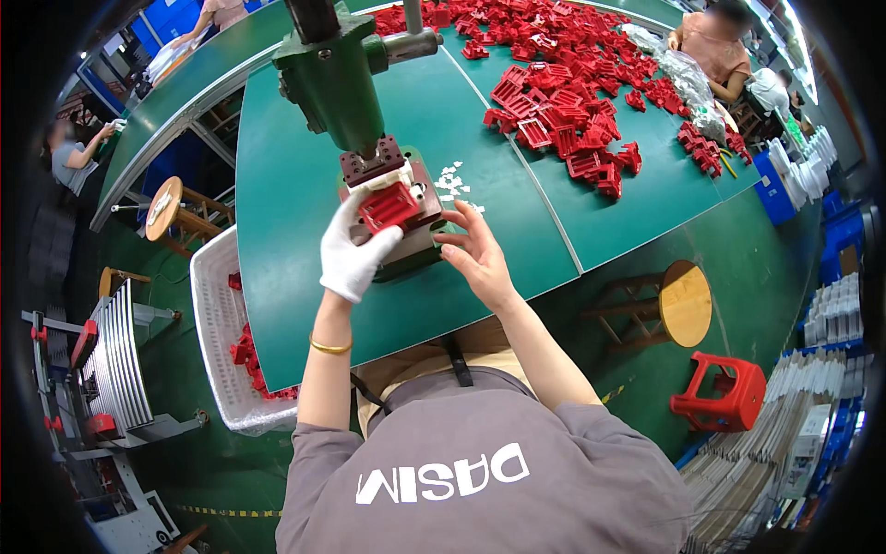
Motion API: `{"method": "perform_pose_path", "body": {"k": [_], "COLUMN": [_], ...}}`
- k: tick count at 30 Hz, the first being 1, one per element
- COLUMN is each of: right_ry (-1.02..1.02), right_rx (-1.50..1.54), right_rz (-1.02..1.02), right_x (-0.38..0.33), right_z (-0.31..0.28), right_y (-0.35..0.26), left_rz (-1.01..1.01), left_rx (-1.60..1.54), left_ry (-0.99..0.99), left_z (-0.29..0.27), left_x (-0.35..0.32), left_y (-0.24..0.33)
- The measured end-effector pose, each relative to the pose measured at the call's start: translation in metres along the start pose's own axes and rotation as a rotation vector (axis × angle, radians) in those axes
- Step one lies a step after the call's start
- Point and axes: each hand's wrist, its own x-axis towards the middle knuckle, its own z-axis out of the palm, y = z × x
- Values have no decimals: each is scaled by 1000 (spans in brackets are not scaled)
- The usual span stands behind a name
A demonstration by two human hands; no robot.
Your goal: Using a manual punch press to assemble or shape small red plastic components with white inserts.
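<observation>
My left hand [353, 242], in a white glove, grips a red plastic frame part [388, 207] at the fixture of a green hand press [337, 88]. Thumb and fingers close on the part's left and lower sides. A white piece [407, 175] lies along the part's upper edge, beneath the dark red tool block [372, 162]. My right hand [479, 251] is bare, with fingers apart and nothing in them, just right of the fixture. Beyond its fingertips, small white pieces [449, 181] are scattered on the green table [295, 305].
A large heap of red parts [563, 111] covers the table's far right. Left of the table stands a white basket [221, 369] with red parts. A wooden stool [685, 303] and a red plastic stool [724, 392] stand at right. Other people sit at the far tables.
</observation>
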Motion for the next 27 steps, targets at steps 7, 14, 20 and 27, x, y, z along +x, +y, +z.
{"method": "perform_pose_path", "body": {"k": [7, 14, 20, 27], "right_ry": [141, 122, 202, 227], "right_rx": [-228, -283, -427, -504], "right_rz": [8, -16, -75, -133], "right_x": [-12, -16, -17, -14], "right_z": [-25, -22, -17, -12], "right_y": [39, 39, 35, 12], "left_rz": [27, 374, 412, 235], "left_rx": [180, 576, 514, 621], "left_ry": [-115, -210, -226, -412], "left_z": [-23, -32, -28, -36], "left_x": [50, 72, 76, 77], "left_y": [-6, -12, -13, -17]}}
